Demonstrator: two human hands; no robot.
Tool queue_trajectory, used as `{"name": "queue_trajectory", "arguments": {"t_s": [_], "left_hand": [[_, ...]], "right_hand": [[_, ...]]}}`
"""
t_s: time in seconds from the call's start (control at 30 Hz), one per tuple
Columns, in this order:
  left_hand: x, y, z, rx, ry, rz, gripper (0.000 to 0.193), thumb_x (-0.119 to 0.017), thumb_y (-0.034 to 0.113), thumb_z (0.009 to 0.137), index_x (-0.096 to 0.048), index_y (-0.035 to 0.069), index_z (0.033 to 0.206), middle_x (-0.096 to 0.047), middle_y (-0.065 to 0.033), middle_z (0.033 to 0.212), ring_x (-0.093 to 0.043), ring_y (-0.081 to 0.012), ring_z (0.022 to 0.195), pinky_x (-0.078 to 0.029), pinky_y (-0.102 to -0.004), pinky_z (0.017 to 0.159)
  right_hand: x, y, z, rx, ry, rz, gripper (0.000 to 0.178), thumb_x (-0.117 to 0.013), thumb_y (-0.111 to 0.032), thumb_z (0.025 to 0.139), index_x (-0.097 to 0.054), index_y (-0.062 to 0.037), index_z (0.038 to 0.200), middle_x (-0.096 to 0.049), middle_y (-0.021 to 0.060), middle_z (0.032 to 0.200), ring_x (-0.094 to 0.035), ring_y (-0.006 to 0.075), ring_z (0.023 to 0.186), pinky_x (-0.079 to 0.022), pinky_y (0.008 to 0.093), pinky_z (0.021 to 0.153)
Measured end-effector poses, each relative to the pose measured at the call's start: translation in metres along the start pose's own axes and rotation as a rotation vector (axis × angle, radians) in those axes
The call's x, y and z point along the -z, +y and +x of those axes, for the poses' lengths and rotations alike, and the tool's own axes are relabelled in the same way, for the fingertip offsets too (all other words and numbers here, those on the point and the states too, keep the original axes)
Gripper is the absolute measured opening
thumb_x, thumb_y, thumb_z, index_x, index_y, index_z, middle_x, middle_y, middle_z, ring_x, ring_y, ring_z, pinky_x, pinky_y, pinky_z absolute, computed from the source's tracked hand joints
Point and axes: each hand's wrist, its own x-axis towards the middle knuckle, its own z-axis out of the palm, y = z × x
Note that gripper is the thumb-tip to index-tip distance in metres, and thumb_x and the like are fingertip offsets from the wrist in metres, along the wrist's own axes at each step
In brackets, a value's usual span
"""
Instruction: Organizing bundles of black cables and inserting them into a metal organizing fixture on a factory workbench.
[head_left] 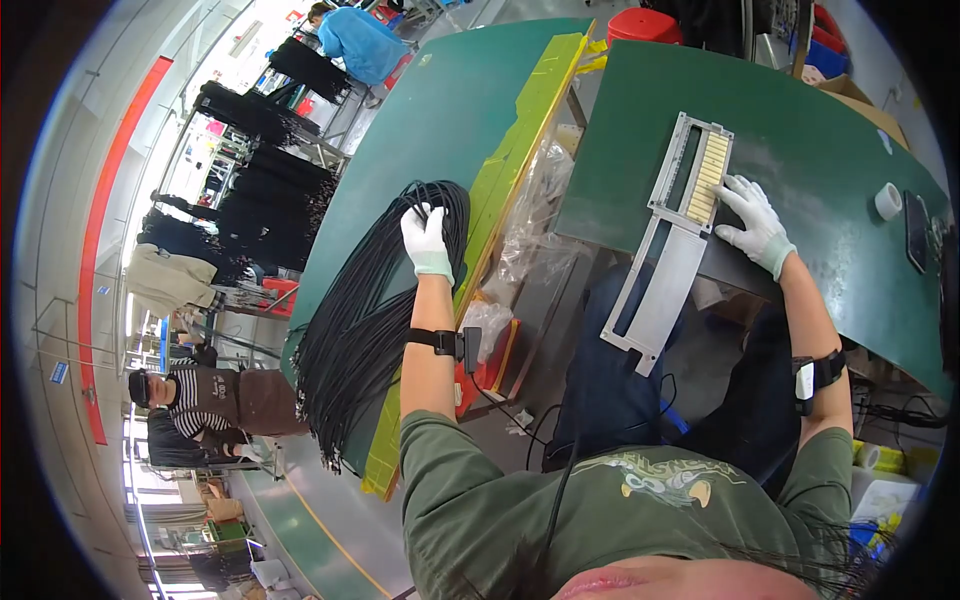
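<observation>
A thick looped bundle of black cables lies on the left green table. My left hand, in a white glove, is at the bundle's far end with its fingers closed on a cable; how many strands it grips is hidden. On the right green table rests a long metal fixture, its near end sticking out past the table edge above my lap. A row of cream-coloured blocks sits in its far part. My right hand, also white-gloved, lies beside the blocks with fingers spread, its fingertips at the fixture's right edge.
Yellow tape lines the left table's edge; clear plastic bags hang in the gap between tables. A white roll and a dark phone lie at right. Black cables hang on racks at left; a person stands nearby.
</observation>
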Motion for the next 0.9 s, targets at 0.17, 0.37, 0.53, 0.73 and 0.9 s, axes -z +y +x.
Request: {"name": "queue_trajectory", "arguments": {"t_s": [0.17,0.37,0.53,0.73,0.9], "left_hand": [[-0.001,0.003,0.004,0.091,-0.040,-0.021,0.031,-0.069,0.004,0.089,-0.057,-0.002,0.117,-0.062,-0.0018,0.088,-0.054,-0.0080,0.072,-0.045,-0.0249,0.065],[0.004,0.009,0.011,0.253,-0.063,0.071,0.022,-0.065,0.013,0.093,-0.063,0.001,0.111,-0.062,-0.0004,0.083,-0.054,-0.0074,0.069,-0.044,-0.0243,0.062],[0.005,0.019,0.014,0.372,-0.180,0.245,0.018,-0.066,0.024,0.094,-0.065,0.006,0.095,-0.059,0.0015,0.075,-0.050,-0.0073,0.060,-0.040,-0.0249,0.056],[0.010,0.022,0.021,0.299,-0.252,0.456,0.023,-0.068,0.028,0.091,-0.063,0.009,0.080,-0.057,0.0026,0.068,-0.046,-0.0090,0.052,-0.038,-0.0271,0.053],[0.006,0.022,0.020,0.370,-0.121,0.297,0.027,-0.069,0.030,0.090,-0.065,0.007,0.078,-0.058,0.0007,0.066,-0.050,-0.0104,0.055,-0.040,-0.0287,0.055]], "right_hand": [[-0.001,0.000,-0.001,-0.011,0.009,0.003,0.074,-0.073,-0.020,0.077,-0.048,-0.0112,0.145,-0.040,0.0187,0.154,-0.028,0.0372,0.147,-0.018,0.0472,0.123],[0.000,0.001,-0.001,0.007,0.009,-0.003,0.073,-0.073,-0.019,0.077,-0.048,-0.0112,0.145,-0.040,0.0187,0.153,-0.029,0.0370,0.147,-0.019,0.0481,0.123],[-0.004,0.005,0.000,0.002,0.012,-0.008,0.074,-0.074,-0.019,0.076,-0.048,-0.0113,0.145,-0.040,0.0179,0.153,-0.029,0.0370,0.147,-0.019,0.0483,0.123],[-0.005,0.006,0.001,0.007,0.010,-0.027,0.075,-0.075,-0.018,0.076,-0.047,-0.0120,0.145,-0.040,0.0167,0.154,-0.029,0.0367,0.147,-0.019,0.0480,0.123],[-0.006,0.007,0.000,0.009,0.008,-0.031,0.075,-0.074,-0.018,0.076,-0.047,-0.0122,0.145,-0.040,0.0165,0.154,-0.029,0.0370,0.147,-0.019,0.0481,0.123]]}}
